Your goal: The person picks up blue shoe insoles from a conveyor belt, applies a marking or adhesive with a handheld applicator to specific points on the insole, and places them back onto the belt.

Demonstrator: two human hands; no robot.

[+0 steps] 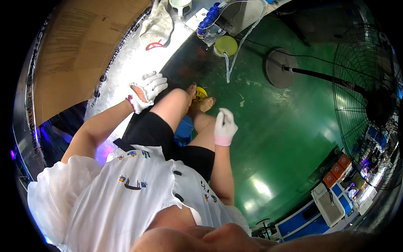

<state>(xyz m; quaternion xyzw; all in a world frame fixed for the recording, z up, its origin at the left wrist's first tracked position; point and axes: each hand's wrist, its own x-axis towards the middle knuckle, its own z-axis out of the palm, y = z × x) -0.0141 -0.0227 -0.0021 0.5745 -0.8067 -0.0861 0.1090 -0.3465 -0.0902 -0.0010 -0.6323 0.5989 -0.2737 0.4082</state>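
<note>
My left hand (pixel 147 90) wears a white knit glove with an opening that bares some skin. It lies at the edge of the bright white work surface (pixel 121 63), fingers stretched out, holding nothing. My right hand (pixel 225 126), in a white glove with a pink cuff, hangs beside my right knee above the green floor. Its fingers are curled in, and nothing shows in them. Farther up the work surface lies a loose white knit glove (pixel 158 26) with a red edge. A white cup-like holder (pixel 180 4) stands next to it.
A large cardboard sheet (pixel 79 46) rises on the left. Ahead are a blue segmented hose (pixel 208 19), a round yellow-green container (pixel 226 44) and a clear tube (pixel 247 35). A floor fan (pixel 371 101) with a round base (pixel 280 68) stands right. Blue-and-white equipment (pixel 308 218) sits lower right.
</note>
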